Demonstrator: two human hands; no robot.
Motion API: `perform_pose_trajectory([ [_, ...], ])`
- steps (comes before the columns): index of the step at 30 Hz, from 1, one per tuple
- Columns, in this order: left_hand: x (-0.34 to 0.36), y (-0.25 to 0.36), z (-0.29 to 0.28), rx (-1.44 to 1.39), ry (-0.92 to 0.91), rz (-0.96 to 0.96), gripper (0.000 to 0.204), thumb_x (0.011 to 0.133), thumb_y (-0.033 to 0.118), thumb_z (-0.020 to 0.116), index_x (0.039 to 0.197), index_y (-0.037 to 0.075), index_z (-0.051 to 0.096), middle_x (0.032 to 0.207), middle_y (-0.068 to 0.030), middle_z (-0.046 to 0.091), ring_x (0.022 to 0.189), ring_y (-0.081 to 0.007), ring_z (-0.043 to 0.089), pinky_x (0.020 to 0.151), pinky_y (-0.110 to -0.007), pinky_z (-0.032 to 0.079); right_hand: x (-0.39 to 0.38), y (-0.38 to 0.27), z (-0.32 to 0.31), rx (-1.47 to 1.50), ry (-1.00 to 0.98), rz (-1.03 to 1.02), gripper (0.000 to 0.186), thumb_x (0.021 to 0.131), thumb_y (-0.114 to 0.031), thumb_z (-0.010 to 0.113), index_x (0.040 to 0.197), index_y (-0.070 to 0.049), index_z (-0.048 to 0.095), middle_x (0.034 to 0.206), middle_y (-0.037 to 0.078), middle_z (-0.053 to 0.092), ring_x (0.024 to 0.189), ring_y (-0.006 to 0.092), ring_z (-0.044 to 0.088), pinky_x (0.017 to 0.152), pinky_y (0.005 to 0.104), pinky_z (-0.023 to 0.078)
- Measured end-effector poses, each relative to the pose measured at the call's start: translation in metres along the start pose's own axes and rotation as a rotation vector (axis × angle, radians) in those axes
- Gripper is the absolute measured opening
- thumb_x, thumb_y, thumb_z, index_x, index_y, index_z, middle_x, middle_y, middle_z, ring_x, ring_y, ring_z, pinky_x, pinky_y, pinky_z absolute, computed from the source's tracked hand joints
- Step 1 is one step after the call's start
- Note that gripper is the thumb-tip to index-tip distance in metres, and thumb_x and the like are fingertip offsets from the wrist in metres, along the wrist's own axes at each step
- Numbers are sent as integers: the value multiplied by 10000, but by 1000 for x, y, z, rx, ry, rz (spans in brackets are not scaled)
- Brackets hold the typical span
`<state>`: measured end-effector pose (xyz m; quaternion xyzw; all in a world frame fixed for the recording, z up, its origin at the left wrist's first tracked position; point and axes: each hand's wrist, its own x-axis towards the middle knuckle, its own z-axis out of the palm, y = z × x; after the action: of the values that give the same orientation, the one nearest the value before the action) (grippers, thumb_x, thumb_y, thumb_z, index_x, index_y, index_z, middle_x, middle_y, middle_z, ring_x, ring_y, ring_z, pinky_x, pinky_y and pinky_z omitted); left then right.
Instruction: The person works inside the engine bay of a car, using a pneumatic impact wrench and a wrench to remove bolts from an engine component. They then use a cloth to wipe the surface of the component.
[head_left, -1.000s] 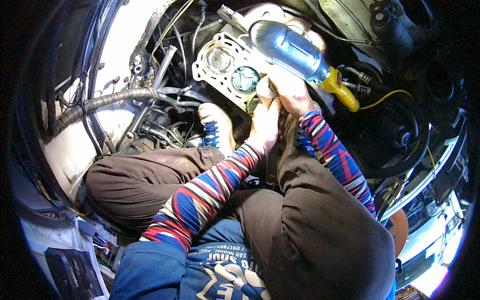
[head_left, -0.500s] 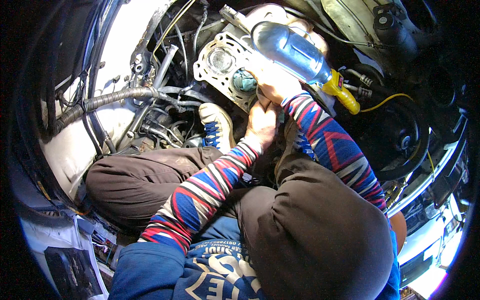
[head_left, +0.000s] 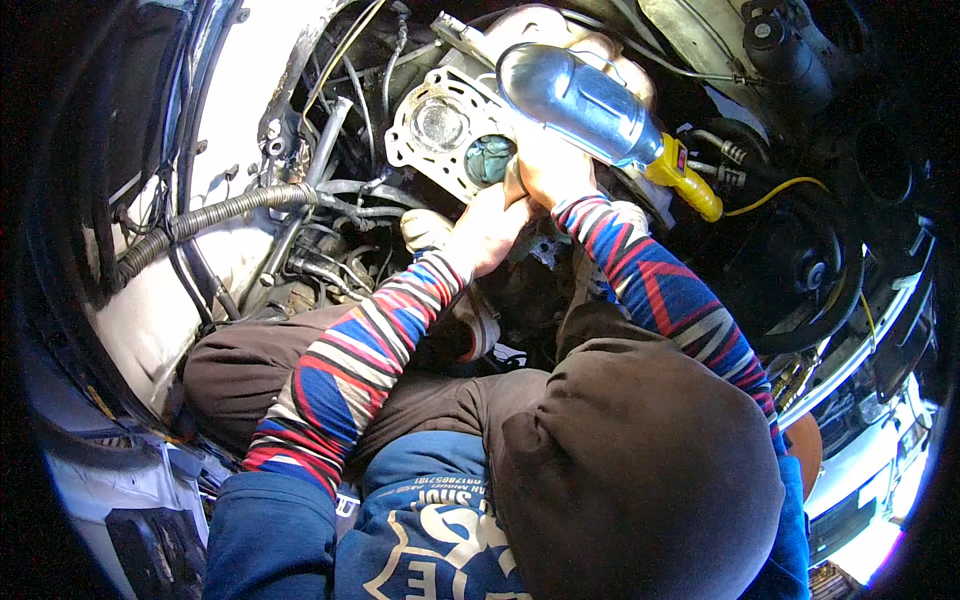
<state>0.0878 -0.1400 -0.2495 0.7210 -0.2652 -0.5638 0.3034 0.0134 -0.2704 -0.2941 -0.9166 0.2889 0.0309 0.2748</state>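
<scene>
An engine block (head_left: 408,148) lies in front of me with its flat top face bare. One of its round bores shows a piston (head_left: 438,124); the bore beside it is stuffed with a crumpled green rag (head_left: 489,160). My left hand (head_left: 490,232) is at the block's near edge, its fingers curled together and meeting my right hand. The right hand (head_left: 556,172) rests over the block just right of the rag, fingers bent, partly washed out by glare. Whatever the two hands grip between them is too small or hidden to make out.
Over the block lies a work lamp (head_left: 580,105) with a metal hood and yellow handle (head_left: 684,186), its yellow cord running right. A ribbed hose (head_left: 235,198) and metal pipes fill the left side. My shoes and bent knees flank the space below the block.
My left hand has shifted left and slightly toward me, its forearm moving left too. The right hand stays near the rag. My left leg and shoe have shifted slightly.
</scene>
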Motion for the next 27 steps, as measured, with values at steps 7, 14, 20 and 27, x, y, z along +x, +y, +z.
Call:
perform_pose_trajectory([
  [7,16,8,-39,198,-271,-82,436,987,376,511,1209,15,612,1107,-223,664,1046,-339,622,941,-406,466,1,-9,8,-80,59,99,216,897,-172,548,955,-34,702,867,185,710,817,337,701,751,448,541],
  [14,24,17,-57,343,-337,131,309,996,290,497,1098,29,629,922,-124,635,745,-226,584,704,-373,490,-2,-8,20,33,157,192,223,882,-220,562,909,-74,729,847,140,719,787,315,697,734,444,530],
  [20,54,3,-76,819,-346,1020,271,991,255,481,1045,32,626,997,-150,632,933,-293,603,854,-394,492,-2,-8,24,-61,153,147,211,868,-231,581,853,-85,733,810,122,714,763,297,693,711,443,511],
  [27,59,15,-83,670,-588,501,297,988,290,493,1096,62,650,1082,-155,655,1029,-327,602,940,-433,470,-7,-11,26,255,290,181,202,883,-212,572,877,-73,719,798,128,705,733,300,670,700,448,488],
])
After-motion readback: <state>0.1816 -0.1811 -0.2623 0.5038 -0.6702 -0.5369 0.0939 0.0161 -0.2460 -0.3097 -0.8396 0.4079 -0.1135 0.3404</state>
